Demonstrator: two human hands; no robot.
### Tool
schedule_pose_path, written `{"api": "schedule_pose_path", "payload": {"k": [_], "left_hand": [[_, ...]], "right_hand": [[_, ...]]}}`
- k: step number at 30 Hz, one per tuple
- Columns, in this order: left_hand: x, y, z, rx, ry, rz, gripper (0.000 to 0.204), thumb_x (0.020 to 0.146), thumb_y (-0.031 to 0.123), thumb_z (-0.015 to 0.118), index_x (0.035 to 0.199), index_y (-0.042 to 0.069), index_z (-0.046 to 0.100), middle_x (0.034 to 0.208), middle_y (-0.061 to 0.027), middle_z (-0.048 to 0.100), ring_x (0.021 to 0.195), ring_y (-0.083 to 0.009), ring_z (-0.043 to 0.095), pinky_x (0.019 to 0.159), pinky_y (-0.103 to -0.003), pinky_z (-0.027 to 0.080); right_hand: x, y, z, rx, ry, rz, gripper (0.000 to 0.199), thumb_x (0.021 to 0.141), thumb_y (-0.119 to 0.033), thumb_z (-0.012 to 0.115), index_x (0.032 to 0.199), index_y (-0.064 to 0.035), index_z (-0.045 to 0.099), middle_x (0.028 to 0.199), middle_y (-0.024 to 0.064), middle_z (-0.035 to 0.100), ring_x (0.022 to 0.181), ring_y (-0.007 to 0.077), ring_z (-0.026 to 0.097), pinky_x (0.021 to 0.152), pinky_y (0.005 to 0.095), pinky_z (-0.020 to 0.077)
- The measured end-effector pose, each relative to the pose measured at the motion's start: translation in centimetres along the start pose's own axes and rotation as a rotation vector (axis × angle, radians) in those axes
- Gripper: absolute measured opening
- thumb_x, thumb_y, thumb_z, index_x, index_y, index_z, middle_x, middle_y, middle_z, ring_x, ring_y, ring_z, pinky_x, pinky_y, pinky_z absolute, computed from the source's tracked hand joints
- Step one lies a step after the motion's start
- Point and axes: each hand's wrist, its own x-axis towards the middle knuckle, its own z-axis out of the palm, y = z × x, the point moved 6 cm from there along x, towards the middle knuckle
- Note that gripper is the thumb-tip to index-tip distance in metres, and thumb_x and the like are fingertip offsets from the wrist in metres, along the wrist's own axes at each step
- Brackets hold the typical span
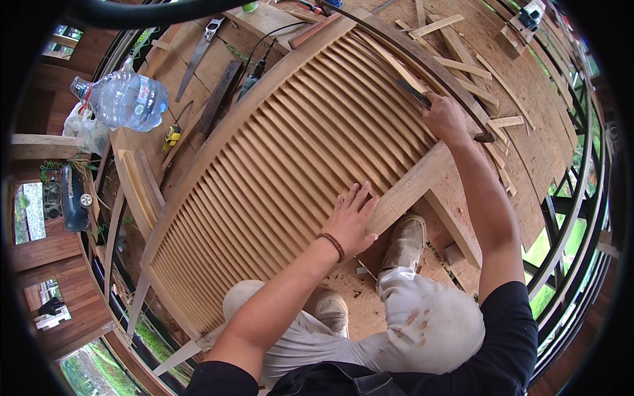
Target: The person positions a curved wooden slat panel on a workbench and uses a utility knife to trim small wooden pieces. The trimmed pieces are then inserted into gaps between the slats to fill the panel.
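A large louvred wooden panel (284, 152) with many parallel slats in a frame lies tilted across the view in front of me. My left hand (352, 221) rests flat on the slats beside the near frame rail (413, 185), fingers spread, holding nothing. At the panel's right end my right hand (446, 119) is closed round what looks like a hammer (485, 137); its dark grip sticks out past my fingers to the upper left. A thin wooden strip (389, 58) lies at an angle over the far right slats, close to that grip.
Offcuts (465, 66) lie scattered at the right. At the left are a handsaw (198, 56), a yellow tape measure (172, 137), a corded power tool (251, 79) and a big clear water bottle (129, 100). My shoe (405, 241) stands beside the near rail.
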Motion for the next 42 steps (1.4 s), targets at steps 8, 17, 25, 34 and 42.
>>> {"api": "schedule_pose_path", "payload": {"k": [8,17,25,34,42], "left_hand": [[0.0,0.3,-0.3,-0.008,-0.029,-0.019,0.083,0.088,0.032,0.075,0.156,0.005,0.038,0.170,-0.0207,0.019,0.157,-0.0396,0.016,0.127,-0.055,0.020],[0.2,0.1,0.1,-0.021,-0.024,-0.012,0.084,0.087,0.034,0.075,0.157,0.007,0.038,0.171,-0.0196,0.017,0.158,-0.0392,0.017,0.127,-0.056,0.020],[1.8,-3.8,-4.9,-0.862,0.268,-0.240,0.076,0.097,0.040,0.068,0.152,-0.004,0.040,0.155,-0.0285,0.044,0.146,-0.0402,0.041,0.123,-0.046,0.033],[1.1,-7.1,-13.2,-1.683,0.948,-0.200,0.035,0.111,0.028,0.045,0.130,0.000,0.053,0.111,-0.0170,0.069,0.094,-0.0241,0.071,0.080,-0.042,0.060],[-1.2,-1.9,-22.3,-1.381,0.391,-0.150,0.023,0.107,0.014,0.045,0.126,0.001,0.049,0.097,-0.0135,0.065,0.061,-0.0179,0.066,0.049,-0.029,0.056]], "right_hand": [[-0.3,0.4,0.0,0.031,0.076,-0.082,0.039,0.086,-0.012,0.061,0.123,-0.0094,0.071,0.112,0.0213,0.072,0.106,0.0410,0.068,0.092,0.0490,0.0547],[-0.1,1.0,0.3,0.059,0.114,-0.106,0.038,0.087,-0.011,0.060,0.123,-0.0104,0.071,0.107,0.0228,0.072,0.102,0.0415,0.069,0.090,0.0492,0.0552],[-12.8,-2.6,-0.1,0.384,0.123,-0.253,0.032,0.094,-0.014,0.069,0.126,-0.0124,0.072,0.096,0.0154,0.070,0.086,0.0325,0.071,0.075,0.0452,0.0579],[-23.7,-7.5,-1.8,0.718,-0.240,-0.451,0.054,0.077,-0.002,0.076,0.130,-0.0075,0.067,0.097,0.0121,0.068,0.089,0.0265,0.072,0.073,0.0349,0.0584],[-23.5,0.2,-1.1,0.978,-0.446,0.279,0.029,0.088,-0.003,0.060,0.117,0.0007,0.058,0.093,0.0075,0.063,0.076,0.0147,0.061,0.068,0.0306,0.0518]]}}
